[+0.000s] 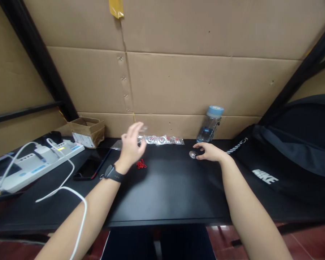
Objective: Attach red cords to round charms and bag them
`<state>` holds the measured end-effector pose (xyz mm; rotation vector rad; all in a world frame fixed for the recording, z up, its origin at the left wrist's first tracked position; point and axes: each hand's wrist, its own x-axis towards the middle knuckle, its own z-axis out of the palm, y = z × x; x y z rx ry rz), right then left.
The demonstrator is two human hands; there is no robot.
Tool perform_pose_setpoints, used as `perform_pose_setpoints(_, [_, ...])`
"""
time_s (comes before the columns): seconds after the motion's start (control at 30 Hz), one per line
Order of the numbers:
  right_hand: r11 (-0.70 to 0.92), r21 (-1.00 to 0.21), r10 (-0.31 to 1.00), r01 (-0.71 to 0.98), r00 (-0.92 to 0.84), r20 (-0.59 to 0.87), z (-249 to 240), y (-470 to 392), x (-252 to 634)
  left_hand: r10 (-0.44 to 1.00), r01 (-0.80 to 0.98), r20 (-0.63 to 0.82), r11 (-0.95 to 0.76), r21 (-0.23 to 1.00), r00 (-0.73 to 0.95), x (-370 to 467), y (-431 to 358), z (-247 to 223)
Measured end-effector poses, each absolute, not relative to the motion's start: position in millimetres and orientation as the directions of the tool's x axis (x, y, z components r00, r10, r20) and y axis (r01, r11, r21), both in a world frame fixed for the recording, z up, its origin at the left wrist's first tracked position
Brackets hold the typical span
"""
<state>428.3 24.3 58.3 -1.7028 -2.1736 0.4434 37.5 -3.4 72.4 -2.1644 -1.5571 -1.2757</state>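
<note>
My right hand (209, 152) pinches the edge of a small, shiny round disc (193, 154) between thumb and fingers, low over the black table (165, 195). Its exact kind is too small to make out. My left hand (131, 144), with a black watch (112, 173) on the wrist, is raised above the table, thumb and fingers apart. A faint, blurred pale patch shows by its fingertips; I cannot tell what it is. Below this hand lies a small heap of red cord (141, 164). Behind it runs a row of clear packets (162, 140) with red and silvery contents.
At the back right, a water bottle (209, 124) with a blue lid leans by the cardboard wall (178, 83). A black backpack (292, 159) fills the right side. Leftward are a phone (90, 167), a cardboard box (88, 130), a power strip (40, 168) and a white cable (81, 202).
</note>
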Motion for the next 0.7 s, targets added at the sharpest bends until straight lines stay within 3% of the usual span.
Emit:
perform_pose_setpoints(0.13, [0.226,-0.463,0.972,0.857,-0.226,0.057,53,28,427,0.678,0.680,0.483,-0.703,0.206,0.555,84,-21,48])
perform_pose_setpoints(0.23, [0.255,-0.450,0.965,0.856,-0.252,0.067,48,32,426,0.621,0.572,0.366,-0.783,0.244,0.693,96,-25,33])
perform_pose_setpoints(0.53, [0.292,-0.454,0.952,0.842,-0.302,0.054,43,39,425,0.674,0.512,0.327,-0.725,0.460,0.662,89,-18,28])
perform_pose_setpoints(0.7, [0.295,-0.454,0.952,0.841,-0.301,0.061,42,38,422,0.670,0.478,0.355,-0.726,0.494,0.651,92,-18,25])
